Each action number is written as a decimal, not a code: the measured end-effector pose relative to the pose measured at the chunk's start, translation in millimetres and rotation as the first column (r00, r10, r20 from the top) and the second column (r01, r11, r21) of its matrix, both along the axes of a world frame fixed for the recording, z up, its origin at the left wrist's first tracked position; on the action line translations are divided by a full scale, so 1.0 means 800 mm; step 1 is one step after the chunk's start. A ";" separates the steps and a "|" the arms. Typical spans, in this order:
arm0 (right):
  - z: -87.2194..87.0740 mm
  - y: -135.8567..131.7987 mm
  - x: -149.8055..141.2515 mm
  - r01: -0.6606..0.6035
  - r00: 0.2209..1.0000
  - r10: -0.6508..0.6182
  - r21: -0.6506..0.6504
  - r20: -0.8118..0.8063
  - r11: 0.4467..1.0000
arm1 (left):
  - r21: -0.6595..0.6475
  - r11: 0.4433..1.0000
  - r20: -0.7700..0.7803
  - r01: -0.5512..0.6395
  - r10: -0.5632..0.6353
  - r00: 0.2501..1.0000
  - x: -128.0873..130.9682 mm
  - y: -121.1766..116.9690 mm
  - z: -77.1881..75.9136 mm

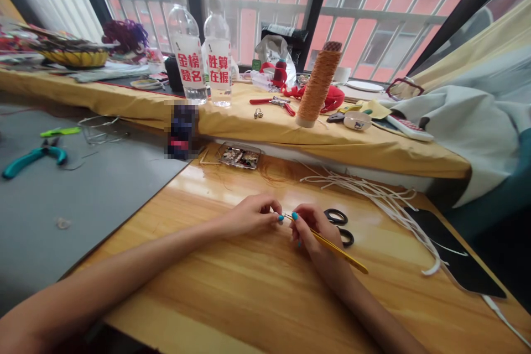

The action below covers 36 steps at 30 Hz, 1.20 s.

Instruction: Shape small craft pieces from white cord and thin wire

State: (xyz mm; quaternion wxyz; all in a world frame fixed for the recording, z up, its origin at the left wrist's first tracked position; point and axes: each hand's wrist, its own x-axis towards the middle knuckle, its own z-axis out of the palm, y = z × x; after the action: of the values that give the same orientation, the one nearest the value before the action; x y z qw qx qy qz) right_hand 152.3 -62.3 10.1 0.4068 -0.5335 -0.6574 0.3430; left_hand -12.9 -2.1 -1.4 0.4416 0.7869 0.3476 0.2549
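My left hand (258, 214) is over the wooden table, its thumb and forefinger pinched together. A tiny pale thing shows at those fingertips, too small to name. My right hand (318, 227) is closed around yellow tweezers (341, 254); their thin tips point left and meet the left fingertips. The tweezers' back end sticks out past the right palm, toward the lower right. Scissors with black handles (346, 237) lie just behind my right hand, which partly hides them.
A clear box of small beads (239, 156) sits behind my hands. White cords (373, 196) and a black phone-like slab (456, 254) lie right. Teal pliers (35, 157) rest on the grey surface at left. Two bottles (186, 55) and an orange yarn cone (318, 86) stand on the ledge.
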 end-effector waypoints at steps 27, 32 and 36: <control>-0.003 -0.004 -0.009 -0.060 0.954 0.004 0.178 0.299 0.982 | 0.065 0.994 -0.036 0.089 -0.087 0.996 0.001 -0.001 0.008; -0.001 -0.004 -0.007 0.008 0.962 -0.051 0.162 0.266 0.987 | -0.019 0.997 -0.029 0.079 -0.080 0.996 0.001 -0.004 0.014; 0.000 -0.003 -0.005 0.194 0.977 -0.203 0.114 0.066 0.974 | -0.043 0.998 -0.037 0.040 -0.042 0.998 0.003 -0.008 0.012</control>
State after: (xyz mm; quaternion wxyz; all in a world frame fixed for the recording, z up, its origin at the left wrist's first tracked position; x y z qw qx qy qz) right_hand 148.4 -65.0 10.1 0.4413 -0.5869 -0.6334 0.2441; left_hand -10.6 -8.1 8.5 0.4566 0.7890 0.3450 0.2235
